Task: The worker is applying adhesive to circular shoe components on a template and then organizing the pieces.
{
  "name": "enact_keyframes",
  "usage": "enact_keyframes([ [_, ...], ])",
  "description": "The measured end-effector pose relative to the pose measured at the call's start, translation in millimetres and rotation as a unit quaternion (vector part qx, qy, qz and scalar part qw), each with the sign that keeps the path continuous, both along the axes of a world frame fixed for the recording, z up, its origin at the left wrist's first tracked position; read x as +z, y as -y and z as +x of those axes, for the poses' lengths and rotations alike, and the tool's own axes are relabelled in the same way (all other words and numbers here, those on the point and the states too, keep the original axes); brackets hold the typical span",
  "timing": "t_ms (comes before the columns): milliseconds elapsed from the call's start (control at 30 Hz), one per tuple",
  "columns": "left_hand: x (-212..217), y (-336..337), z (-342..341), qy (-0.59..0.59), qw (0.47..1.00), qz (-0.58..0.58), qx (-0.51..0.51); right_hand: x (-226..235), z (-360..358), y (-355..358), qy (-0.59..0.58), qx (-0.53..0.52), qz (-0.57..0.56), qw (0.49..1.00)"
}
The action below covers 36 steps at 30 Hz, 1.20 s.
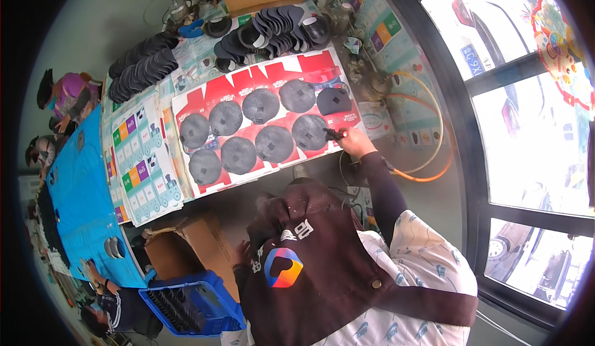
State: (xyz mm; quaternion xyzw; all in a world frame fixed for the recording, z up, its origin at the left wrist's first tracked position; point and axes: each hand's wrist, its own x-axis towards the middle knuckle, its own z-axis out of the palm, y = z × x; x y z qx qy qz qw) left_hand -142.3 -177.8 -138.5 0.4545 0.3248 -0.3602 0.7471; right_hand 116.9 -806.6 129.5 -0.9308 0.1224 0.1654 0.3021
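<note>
While the right hand point(356, 142) grips a slim dark tool point(334, 134), its tip points left, long axis nearly sideways, at the right edge of the nearest round grey disc point(302, 128); more discs in two rows left of that hand, on a red-and-white sheet point(285, 118); left hand point(241, 253) low beside the apron point(334, 247), grip impossible to tell.

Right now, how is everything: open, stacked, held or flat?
Black tool: held
Right grip: closed on it
Left grip: partly hidden, can't tell
Grey discs: flat, two rows
Curved dark pieces: stacked, overlapping
Lower cardboard box: open
Blue crate: open, holding black pieces
</note>
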Motion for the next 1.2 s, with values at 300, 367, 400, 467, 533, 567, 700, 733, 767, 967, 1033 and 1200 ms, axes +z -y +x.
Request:
enact_keyframes([
  [300, 7, 18, 20, -0.096, 0.994, 0.007, 0.058, 19, -9, 19, -0.023, -0.038, 0.040, 0.998],
  [367, 7, 21, 16, -0.081, 0.993, 0.067, 0.061, 28, -7, 29, -0.020, -0.082, 0.077, 0.993],
  [400, 8, 18, 6, -0.047, 0.995, 0.065, 0.064, 33, -2, 29, -0.018, -0.114, 0.117, 0.986],
  [467, 10, 19, 26, -0.015, 0.997, 0.064, 0.029, 23, -3, 51, 0.098, -0.224, 0.146, 0.959],
  [533, 13, 22, 39, -0.049, 0.995, 0.074, 0.038, 19, 4, 71, 0.100, -0.311, 0.140, 0.935],
  [567, 11, 19, 33, -0.047, 0.995, 0.073, 0.043, 13, 15, 74, 0.138, -0.302, 0.105, 0.938],
  [700, 13, 16, 30, 0.018, 0.997, 0.074, -0.014, 13, 41, 74, 0.140, -0.283, 0.055, 0.947],
  [733, 15, 19, 34, 0.017, 0.998, 0.059, -0.003, 19, 43, 76, 0.070, -0.257, 0.097, 0.959],
  [767, 17, 22, 35, 0.018, 0.998, 0.059, -0.001, 24, 46, 77, 0.000, -0.225, 0.138, 0.964],
  [967, 27, 29, 42, -0.053, 0.993, 0.092, 0.047, -26, 63, 86, 0.178, -0.253, 0.025, 0.951],
  [1033, 23, 27, 37, 0.020, 0.995, 0.094, -0.009, -19, 71, 92, 0.122, -0.136, 0.041, 0.982],
  [1200, 22, 37, 49, -0.005, 0.998, 0.062, 0.000, -25, 74, 98, 0.097, -0.168, 0.054, 0.980],
])
